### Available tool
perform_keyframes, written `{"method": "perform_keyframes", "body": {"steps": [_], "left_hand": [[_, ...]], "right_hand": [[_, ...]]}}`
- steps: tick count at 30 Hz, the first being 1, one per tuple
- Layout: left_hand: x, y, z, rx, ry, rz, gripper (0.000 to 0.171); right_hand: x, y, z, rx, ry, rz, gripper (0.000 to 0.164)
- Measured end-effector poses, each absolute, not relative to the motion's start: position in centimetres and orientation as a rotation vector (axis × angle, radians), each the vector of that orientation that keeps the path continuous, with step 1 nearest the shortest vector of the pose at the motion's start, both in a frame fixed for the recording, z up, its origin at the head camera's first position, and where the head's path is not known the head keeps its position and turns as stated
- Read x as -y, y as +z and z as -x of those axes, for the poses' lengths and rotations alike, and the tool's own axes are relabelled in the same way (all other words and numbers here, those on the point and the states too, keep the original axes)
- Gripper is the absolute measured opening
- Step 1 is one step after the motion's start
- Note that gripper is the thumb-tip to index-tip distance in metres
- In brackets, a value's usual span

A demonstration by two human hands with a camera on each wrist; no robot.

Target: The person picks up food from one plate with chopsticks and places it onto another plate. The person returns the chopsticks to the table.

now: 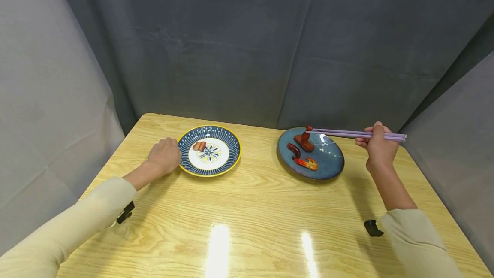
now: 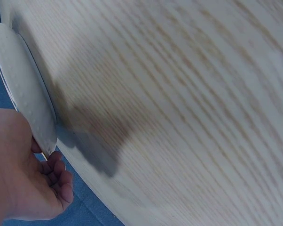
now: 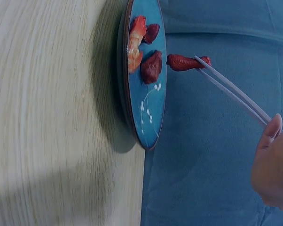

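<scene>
My left hand [image 1: 165, 155] grips the left rim of a blue-and-white patterned plate [image 1: 230, 158], with the fingers bent at its edge in the left wrist view. A small striped brown piece of food [image 1: 199, 146] lies on that plate. In my right hand [image 1: 380, 147] is a pair of lilac chopsticks [image 1: 347, 133], pointing left. Their tips pinch a small red-brown drumstick [image 3: 183, 62], raised over the blue plate [image 1: 328, 168]. On this plate are a brown chunk of meat [image 3: 152, 68], a dark red curved piece [image 1: 294, 149] and an orange shrimp [image 1: 307, 164].
Both plates stand toward the back of a light wood table [image 1: 251, 209], a gap of bare wood between them. A dark grey curtain [image 1: 216, 46] hangs right behind the table's back edge. Lighter cloth [image 1: 42, 98] hangs at the left and right sides.
</scene>
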State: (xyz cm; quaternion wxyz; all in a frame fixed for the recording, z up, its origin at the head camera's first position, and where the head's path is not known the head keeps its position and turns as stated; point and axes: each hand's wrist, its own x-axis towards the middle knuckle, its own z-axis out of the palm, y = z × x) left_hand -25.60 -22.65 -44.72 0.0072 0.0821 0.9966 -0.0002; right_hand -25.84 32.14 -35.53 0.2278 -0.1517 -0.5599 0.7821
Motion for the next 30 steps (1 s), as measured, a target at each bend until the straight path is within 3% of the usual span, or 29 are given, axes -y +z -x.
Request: {"method": "perform_keyframes", "body": {"steps": [30], "left_hand": [[22.6,-44.7,25.6,-3.125,0.017,-0.252,0.030]], "right_hand": [[-35.7,-37.0,25.4,1.584,2.051,0.541,0.037]]}}
